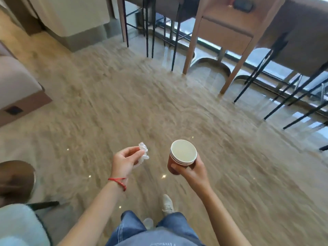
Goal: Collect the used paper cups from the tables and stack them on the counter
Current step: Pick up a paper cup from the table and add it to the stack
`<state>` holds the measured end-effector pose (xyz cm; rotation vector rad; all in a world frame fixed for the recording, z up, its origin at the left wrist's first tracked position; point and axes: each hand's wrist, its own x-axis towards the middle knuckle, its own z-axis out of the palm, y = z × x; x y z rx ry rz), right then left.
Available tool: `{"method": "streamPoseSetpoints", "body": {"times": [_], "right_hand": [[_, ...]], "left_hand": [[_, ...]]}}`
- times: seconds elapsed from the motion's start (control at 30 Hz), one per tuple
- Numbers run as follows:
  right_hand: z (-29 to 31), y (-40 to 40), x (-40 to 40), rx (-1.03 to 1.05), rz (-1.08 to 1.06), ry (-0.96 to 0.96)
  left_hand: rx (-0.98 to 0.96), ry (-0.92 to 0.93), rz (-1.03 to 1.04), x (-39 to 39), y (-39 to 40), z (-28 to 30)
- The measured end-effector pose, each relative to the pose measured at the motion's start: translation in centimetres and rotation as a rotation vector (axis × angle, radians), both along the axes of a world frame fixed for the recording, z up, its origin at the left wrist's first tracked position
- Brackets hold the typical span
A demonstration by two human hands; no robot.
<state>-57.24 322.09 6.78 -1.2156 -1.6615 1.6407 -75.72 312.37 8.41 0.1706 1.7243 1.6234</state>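
The nested paper cups (182,157), low and right of centre in the frame, sit upright in the right hand (192,172), whose fingers wrap the lower wall. They look light and thin-walled, easily crushed, so a loose grip around the side suits best. Left of them, the left hand (124,162) pinches a crumpled white tissue (144,152). Tables (229,32) stand at upper right.

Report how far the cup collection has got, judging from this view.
Done: several cups are gathered; the right hand grips a nested stack of red paper cups, at least three rims showing. In hand: the left hand pinches a crumpled white tissue while the person stands on the open floor. Left: no counter is recognisable here, so the stack is not yet set down.
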Motion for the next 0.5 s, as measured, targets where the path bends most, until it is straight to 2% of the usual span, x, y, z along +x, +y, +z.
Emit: {"method": "streamPoseSetpoints", "body": {"times": [0.23, 0.5], "right_hand": [[1.2, 5.9, -7.1, -0.026, 0.38, 0.025], [0.6, 6.6, -15.2, -0.065, 0.642, 0.008]], "left_hand": [[0.027, 0.007, 0.311, -2.6, 0.6, 0.3], [0.012, 0.001, 0.59, -6.1, -1.6, -0.1]]}}
